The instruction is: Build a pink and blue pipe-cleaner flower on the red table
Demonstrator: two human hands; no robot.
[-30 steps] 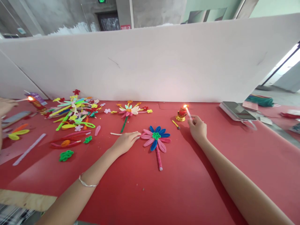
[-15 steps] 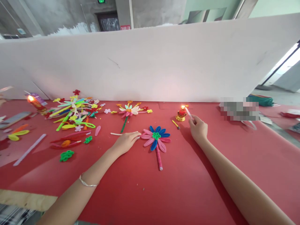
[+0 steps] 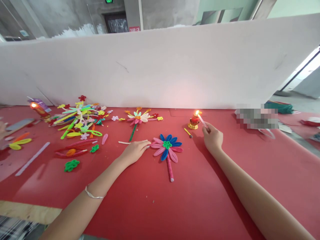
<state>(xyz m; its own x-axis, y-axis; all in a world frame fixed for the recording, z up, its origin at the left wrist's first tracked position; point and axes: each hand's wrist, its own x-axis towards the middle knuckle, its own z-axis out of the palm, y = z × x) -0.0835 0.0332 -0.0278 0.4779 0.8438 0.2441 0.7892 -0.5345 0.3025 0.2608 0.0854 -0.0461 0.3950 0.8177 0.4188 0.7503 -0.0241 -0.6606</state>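
My right hand (image 3: 213,137) pinches a translucent glue stick (image 3: 202,120). The stick's tip is in the flame of a small red candle (image 3: 195,119) in a gold holder (image 3: 193,125). My left hand (image 3: 135,151) rests low over the table, its fingertips closed at the left petals of a pipe-cleaner flower (image 3: 172,155). The flower has pink and blue petals, a green centre and a pink stem, and lies flat. The exact grip on the petal is partly hidden. A short yellow stick (image 3: 188,133) with a dark end lies beside the candle.
Another pipe-cleaner flower (image 3: 138,117) with a green stem lies behind my left hand. A colourful pile of pipe-cleaner pieces (image 3: 80,116) and another lit candle (image 3: 40,111) are at the left. At the left edge another person's hand (image 3: 2,130) shows. A white panel (image 3: 160,66) borders the back.
The candle flame stands slightly taller around the glue stick's tip. The other person's hand at the left edge has come lower. My own hands have hardly moved.
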